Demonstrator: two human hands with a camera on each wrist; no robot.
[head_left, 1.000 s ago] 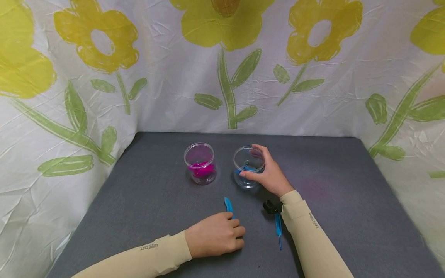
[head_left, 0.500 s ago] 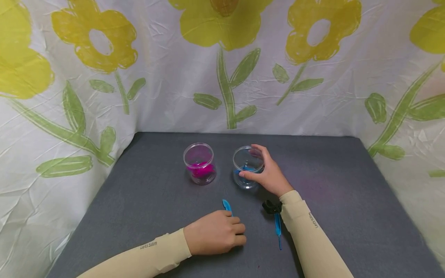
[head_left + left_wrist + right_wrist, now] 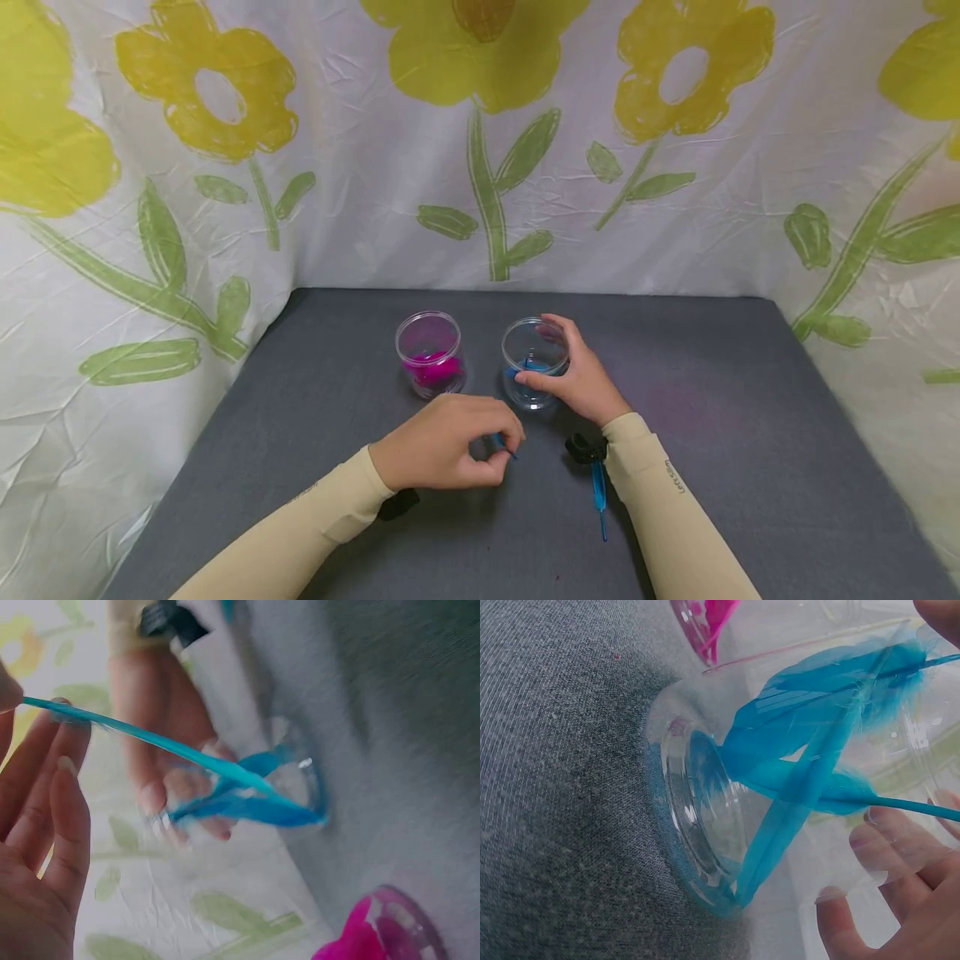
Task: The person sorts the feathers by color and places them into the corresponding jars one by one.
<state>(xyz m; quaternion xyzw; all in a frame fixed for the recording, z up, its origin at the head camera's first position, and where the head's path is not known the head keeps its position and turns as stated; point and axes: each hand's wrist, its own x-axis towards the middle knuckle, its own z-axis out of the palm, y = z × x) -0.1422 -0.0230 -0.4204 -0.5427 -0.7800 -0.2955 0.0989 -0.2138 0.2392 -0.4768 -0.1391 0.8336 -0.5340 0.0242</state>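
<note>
My left hand (image 3: 457,446) pinches a blue feather (image 3: 500,440) by its quill between thumb and forefinger, just in front of the jars; the other fingers hide most of it in the head view. In the left wrist view the held feather (image 3: 150,737) slants across the clear jar (image 3: 534,403). Round that jar's right side curls my right hand (image 3: 581,375), thumb in front and fingers behind, as it stands on the table. Inside lie several blue feathers (image 3: 802,712), some quills pointing up toward the mouth.
Left of it stands a second clear jar (image 3: 426,335) with a bright pink feather (image 3: 435,369). Another blue feather (image 3: 599,490) lies beside the right wrist's black camera (image 3: 587,447). A grey cloth (image 3: 675,508) covers the table, and a flower-printed curtain (image 3: 360,208) surrounds it.
My left hand has picked the blue feather up from the table and moved forward and up toward the jars, turning at the wrist. The right hand keeps its grip on the jar.
</note>
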